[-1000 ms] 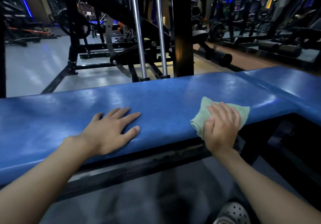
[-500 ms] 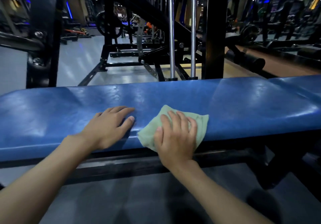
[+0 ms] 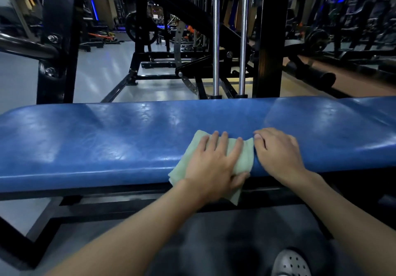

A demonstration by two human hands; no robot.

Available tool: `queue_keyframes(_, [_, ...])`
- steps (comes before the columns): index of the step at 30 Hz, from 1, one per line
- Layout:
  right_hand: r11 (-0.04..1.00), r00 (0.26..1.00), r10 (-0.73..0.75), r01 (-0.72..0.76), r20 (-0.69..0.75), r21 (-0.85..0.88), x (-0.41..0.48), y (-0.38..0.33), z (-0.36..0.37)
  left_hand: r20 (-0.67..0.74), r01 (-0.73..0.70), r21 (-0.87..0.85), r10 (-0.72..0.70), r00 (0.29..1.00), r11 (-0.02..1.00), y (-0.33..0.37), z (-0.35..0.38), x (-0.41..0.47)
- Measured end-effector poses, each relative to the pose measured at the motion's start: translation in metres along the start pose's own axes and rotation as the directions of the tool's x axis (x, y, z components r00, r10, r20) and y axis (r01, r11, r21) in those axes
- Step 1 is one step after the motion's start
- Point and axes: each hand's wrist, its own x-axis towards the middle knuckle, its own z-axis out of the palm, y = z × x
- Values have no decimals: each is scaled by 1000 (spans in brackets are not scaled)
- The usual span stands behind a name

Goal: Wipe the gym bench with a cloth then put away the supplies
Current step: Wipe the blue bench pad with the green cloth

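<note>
A long blue padded gym bench (image 3: 96, 143) runs across the view. A pale green cloth (image 3: 245, 160) lies on its near edge and hangs over the front side. My left hand (image 3: 212, 164) presses flat on the cloth with straight fingers, and its thumb lies against the cloth at the bench's front edge. My right hand (image 3: 278, 153) rests on the bare blue padding just right of the cloth, with its fingertips at the cloth's right edge and nothing held.
Black rack uprights (image 3: 270, 40) and two chrome guide rods (image 3: 216, 40) stand just behind the bench. A black steel frame (image 3: 70, 203) runs beneath the padding. A grey perforated shoe (image 3: 291, 263) shows at the bottom right. Grey floor and other machines lie beyond.
The cloth slid left along the bench under my right hand. Now my left hand presses it instead, and my right hand has come off onto the padding beside it.
</note>
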Motion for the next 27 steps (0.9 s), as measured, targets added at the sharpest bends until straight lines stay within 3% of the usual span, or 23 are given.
queue_keyframes(5, [998, 997, -56, 54, 57, 37, 7, -31, 3, 33, -52, 63, 50, 998, 997, -36, -5, -18])
queue_keyframes(11, [985, 978, -167, 160, 127, 63, 5, -59, 13, 87, -12, 154, -2, 996, 988, -103, -18, -69])
queue_keyframes(16, [960, 934, -268, 280, 238, -18, 1, -61, 21, 73, 30, 170, -43, 996, 985, -92, -18, -61])
queue_keyframes(20, [961, 939, -266, 276, 219, -17, 1, -56, 22, 50, 24, 115, -30, 998, 993, -72, -11, -45])
queue_keyframes(24, [963, 944, -263, 269, 198, -8, 1, -57, 22, 21, -47, 113, 45, 999, 992, -95, -11, -57])
queue_keyframes(27, [962, 946, -269, 273, 179, 0, 0, -58, 22, 61, -32, 135, 23, 998, 990, -123, -15, -76])
